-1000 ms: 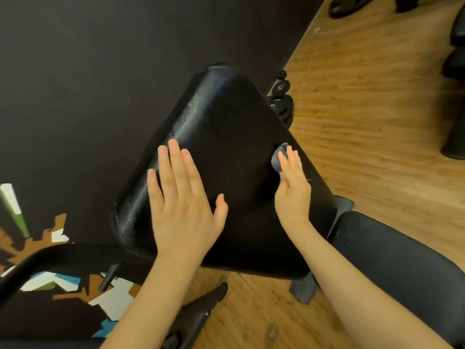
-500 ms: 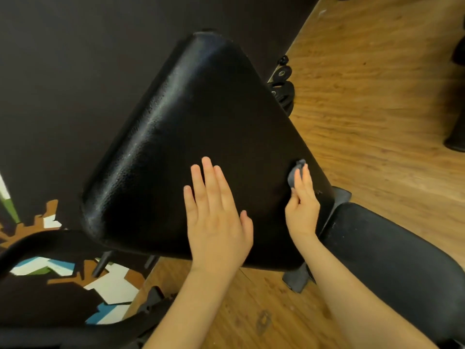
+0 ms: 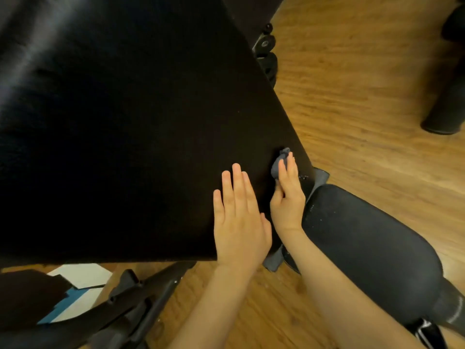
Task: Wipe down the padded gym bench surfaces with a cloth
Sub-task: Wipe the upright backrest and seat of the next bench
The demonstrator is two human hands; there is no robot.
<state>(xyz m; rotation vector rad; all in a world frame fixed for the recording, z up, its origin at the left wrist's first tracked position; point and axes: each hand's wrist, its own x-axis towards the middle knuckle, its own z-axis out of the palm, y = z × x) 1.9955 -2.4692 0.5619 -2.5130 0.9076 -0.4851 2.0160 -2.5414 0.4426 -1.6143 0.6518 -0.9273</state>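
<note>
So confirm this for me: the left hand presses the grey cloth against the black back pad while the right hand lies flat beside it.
Not quite: the hands are swapped. In the head view the right hand presses the grey cloth against the black back pad, while the left hand lies flat beside it.

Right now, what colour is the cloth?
Dark grey-blue cloth, under the right hand; head view.

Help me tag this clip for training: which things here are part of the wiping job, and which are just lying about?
Part of the job:
back pad, being wiped
seat pad
grey cloth, held against the back pad
right hand, holding the cloth
left hand, flat on the back pad

Just lying about:
weight plates on the wooden floor
black cylinder at far right
</note>
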